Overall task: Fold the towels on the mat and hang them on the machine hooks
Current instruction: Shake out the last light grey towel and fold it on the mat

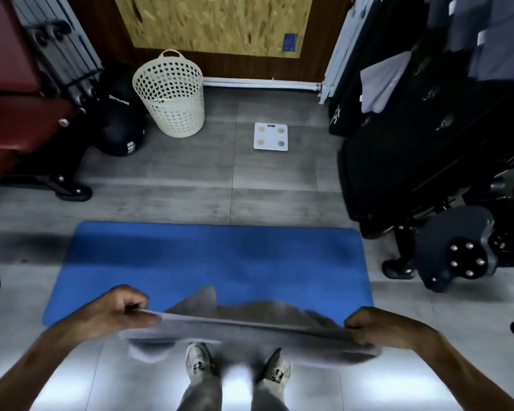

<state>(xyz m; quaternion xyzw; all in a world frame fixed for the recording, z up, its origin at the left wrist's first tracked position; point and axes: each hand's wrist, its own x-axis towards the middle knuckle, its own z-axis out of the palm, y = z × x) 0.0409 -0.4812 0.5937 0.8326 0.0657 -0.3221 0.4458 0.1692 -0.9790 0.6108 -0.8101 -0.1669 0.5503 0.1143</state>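
Stretching towel (250, 324) between hands (blurred), above mat (214, 256)

A grey towel (250, 324), blurred, stretches between my hands above the near edge of the flat blue mat (214, 256).

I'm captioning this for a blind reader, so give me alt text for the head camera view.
A standing person's left hand and right hand grip the ends of a blurred grey cloth towel stretched over the near edge of a blue rectangular foam mat. Beyond stand a cream perforated plastic basket and a white square bathroom scale.
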